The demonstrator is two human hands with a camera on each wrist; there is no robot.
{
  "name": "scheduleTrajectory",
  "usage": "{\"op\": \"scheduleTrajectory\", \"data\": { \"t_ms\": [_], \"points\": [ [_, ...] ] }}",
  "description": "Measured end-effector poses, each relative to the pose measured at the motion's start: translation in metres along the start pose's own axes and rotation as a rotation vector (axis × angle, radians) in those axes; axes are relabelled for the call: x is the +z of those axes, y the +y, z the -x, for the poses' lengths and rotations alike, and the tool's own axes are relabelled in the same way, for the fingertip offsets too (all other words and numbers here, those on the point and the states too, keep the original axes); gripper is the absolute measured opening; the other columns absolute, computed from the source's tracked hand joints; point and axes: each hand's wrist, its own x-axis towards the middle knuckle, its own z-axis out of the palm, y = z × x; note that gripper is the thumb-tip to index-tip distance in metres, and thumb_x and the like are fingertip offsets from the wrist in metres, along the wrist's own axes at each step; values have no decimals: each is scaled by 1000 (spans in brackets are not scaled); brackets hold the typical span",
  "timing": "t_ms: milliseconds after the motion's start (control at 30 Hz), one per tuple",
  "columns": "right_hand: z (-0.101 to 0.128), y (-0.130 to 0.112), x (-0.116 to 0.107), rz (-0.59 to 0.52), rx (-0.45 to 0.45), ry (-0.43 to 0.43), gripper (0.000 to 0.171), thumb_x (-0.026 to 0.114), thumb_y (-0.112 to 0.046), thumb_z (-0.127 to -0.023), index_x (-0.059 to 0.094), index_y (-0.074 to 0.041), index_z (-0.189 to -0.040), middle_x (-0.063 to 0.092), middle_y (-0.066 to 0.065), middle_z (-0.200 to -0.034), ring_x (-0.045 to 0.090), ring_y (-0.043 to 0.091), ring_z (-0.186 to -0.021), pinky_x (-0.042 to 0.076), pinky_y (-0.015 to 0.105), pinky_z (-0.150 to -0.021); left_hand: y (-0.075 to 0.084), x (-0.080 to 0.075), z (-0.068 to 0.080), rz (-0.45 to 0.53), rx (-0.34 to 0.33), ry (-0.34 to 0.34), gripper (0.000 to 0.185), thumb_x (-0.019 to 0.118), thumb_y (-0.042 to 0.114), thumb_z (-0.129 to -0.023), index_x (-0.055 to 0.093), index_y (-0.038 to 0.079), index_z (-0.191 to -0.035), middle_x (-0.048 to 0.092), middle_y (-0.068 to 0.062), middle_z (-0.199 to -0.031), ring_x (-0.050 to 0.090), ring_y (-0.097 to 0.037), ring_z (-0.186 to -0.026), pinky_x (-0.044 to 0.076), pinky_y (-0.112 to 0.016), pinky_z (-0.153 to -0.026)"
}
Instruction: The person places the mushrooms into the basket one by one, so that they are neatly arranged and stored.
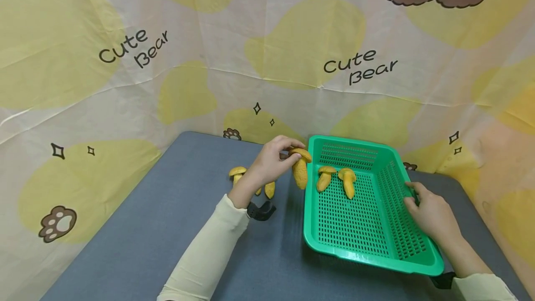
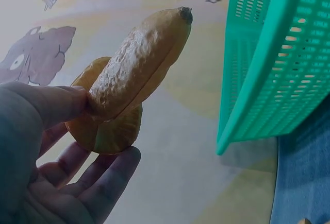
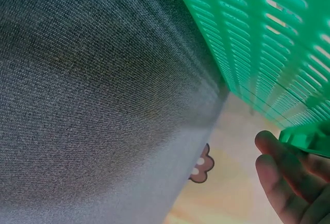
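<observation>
The left hand (image 1: 271, 159) pinches a yellow-orange toy mushroom (image 1: 300, 167) by its cap, thumb on one side and fingers curled under the other, so that the rough, pebbled stem hangs down below the fingertips and clear of the grey table top (image 1: 167, 226). In the left wrist view the thumb (image 2: 49, 105) lies against the base of the stem where it meets the cap, and the stem of the mushroom (image 2: 139, 64) points away from the palm toward the near wall of the green slotted plastic basket (image 2: 268, 64). The held mushroom is in the air just left of the basket's far left corner, outside the rim (image 1: 311, 185). Inside the basket, at its far end, lie two more yellow toy mushrooms (image 1: 337, 180) side by side. On the table behind the left wrist lie further yellow mushrooms (image 1: 238, 173), partly hidden by the hand. The right hand (image 1: 430, 212) grips the basket's right wall, fingers curled over the rim into the basket; the right wrist view shows fingertips (image 3: 273, 157) against the green edge (image 3: 309, 139) from below. A cream sheet printed with yellow blobs and "Cute Bear" (image 1: 133, 48) hangs behind the table.
</observation>
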Motion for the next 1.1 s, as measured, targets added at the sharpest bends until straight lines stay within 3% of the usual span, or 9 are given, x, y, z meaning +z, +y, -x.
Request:
{"op": "scheduleTrajectory", "data": {
  "t_ms": [333,667,900,1100],
  "points": [
    [0,0,0,3,-2,1,41,44,-19,-98,49,1,-133,36,-1,-53,29,12,-41,25,27,-40,10,9,-8,29,28,-26,25,60,17,-96,65,12,-120,57,-6,-123,60,-17,-106,53,-23,-88],
    [-1,1,1,2,-11,14,41,45,-18,-98,49,2,-133,36,-1,-53,28,12,-41,24,27,-40,18,20,-20,38,94,-59,24,60,15,-96,66,9,-118,58,-7,-120,59,-17,-105,53,-18,-85],
    [-2,2,2,2,-12,18,41,45,-19,-98,49,1,-133,36,-1,-53,29,12,-41,25,27,-40,27,27,-27,-16,123,-73,22,61,17,-95,67,10,-116,59,-5,-118,56,-15,-99,52,-21,-79],
    [0,2,2,1,-4,22,41,45,-18,-98,50,1,-133,36,-1,-51,28,12,-40,25,27,-39,31,36,-33,-28,139,-95,23,61,17,-95,66,10,-117,59,-4,-120,57,-14,-101,51,-17,-81]
  ]
}}
